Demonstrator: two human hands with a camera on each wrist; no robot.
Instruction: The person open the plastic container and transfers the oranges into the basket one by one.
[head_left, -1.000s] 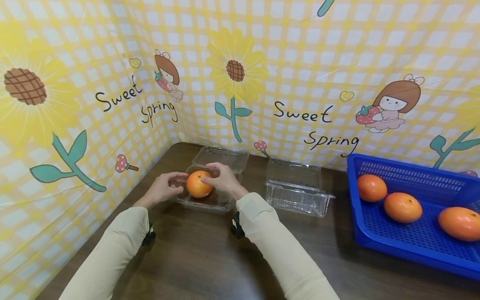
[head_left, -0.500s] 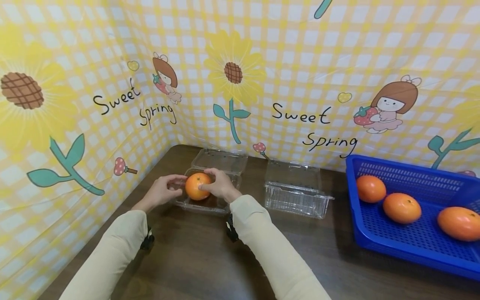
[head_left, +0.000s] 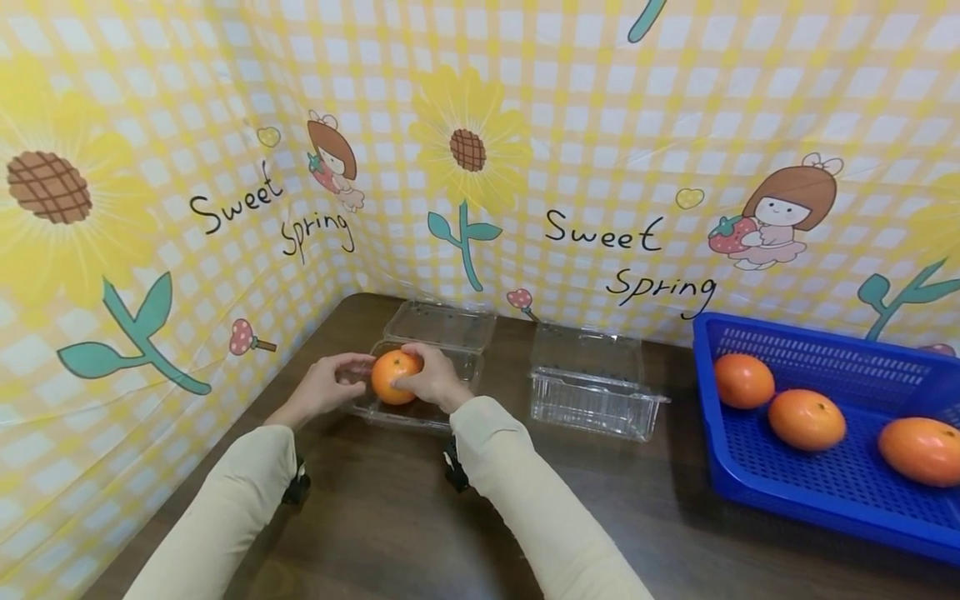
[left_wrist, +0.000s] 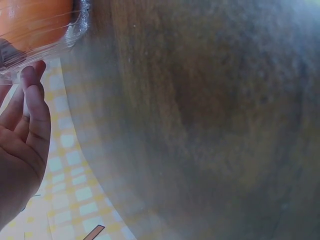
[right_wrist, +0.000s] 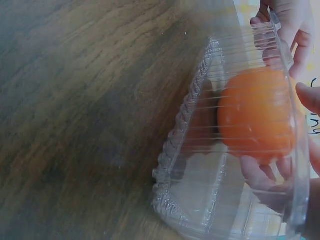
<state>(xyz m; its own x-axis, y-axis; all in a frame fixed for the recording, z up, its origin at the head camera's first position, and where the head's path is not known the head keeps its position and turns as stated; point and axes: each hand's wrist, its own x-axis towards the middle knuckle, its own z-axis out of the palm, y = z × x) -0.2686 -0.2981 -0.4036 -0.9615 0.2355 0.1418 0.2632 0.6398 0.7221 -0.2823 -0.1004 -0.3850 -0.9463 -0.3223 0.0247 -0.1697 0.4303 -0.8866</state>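
An orange (head_left: 395, 377) sits in the left end of a clear plastic clamshell box (head_left: 450, 417), whose lid (head_left: 440, 325) lies folded back toward the wall. My right hand (head_left: 435, 377) holds the orange from its right, thumb across the near side and fingers behind. In the right wrist view, those fingers (right_wrist: 267, 180) show through the box wall against the orange (right_wrist: 257, 115). My left hand (head_left: 327, 385) is at the box's left end, its fingers loosely extended. Seen from the left wrist, the fingertips (left_wrist: 34, 75) are right at the outer wall below the orange.
To the right stands a second clear clamshell box (head_left: 596, 404) with its lid raised at the back. Farther right is a blue plastic basket (head_left: 750, 492) with several oranges (head_left: 806, 419) in it. Patterned cloth (head_left: 600, 125) borders the brown table (head_left: 375, 525) behind and left.
My right hand has drawn slightly left along with the orange, which has shifted a little toward the box's left end. My left hand has stayed about where it was.
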